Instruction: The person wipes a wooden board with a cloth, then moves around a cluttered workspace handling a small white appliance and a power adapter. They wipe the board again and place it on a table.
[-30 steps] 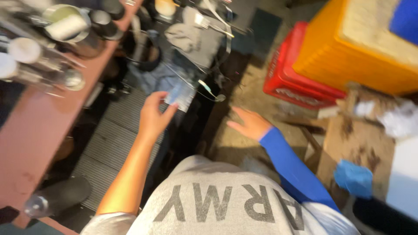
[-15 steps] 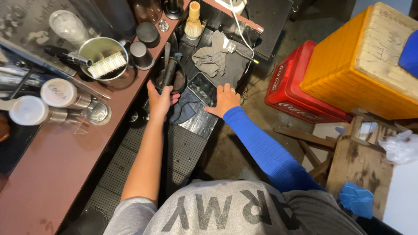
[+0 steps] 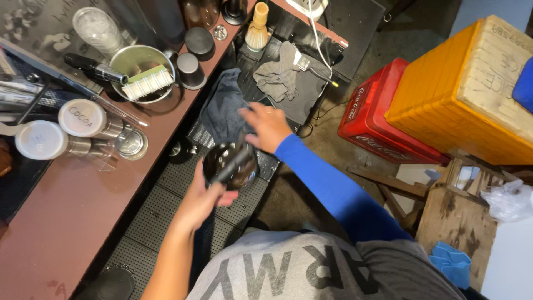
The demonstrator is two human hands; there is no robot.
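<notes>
Nearest us, our left hand [image 3: 201,201] is clenched around a dark round glossy bowl-like vessel [image 3: 230,165], lifted above the black perforated rubber mat [image 3: 166,208]; the picture is blurred here, so we cannot tell how firm the grasp is. Just beyond, our right hand [image 3: 268,126], in a blue sleeve, seems to pinch the dark blue-grey cloth [image 3: 221,114] at the vessel's far edge, though motion blur leaves those fingers uncertain. We judge the vessel could slip if the cloth tugs it sideways, since only one hand bears it. Farther off, the cloth could snag the white cable [image 3: 317,47] lying over the grey rag [image 3: 282,75], or sweep the bamboo whisk [image 3: 258,28].
</notes>
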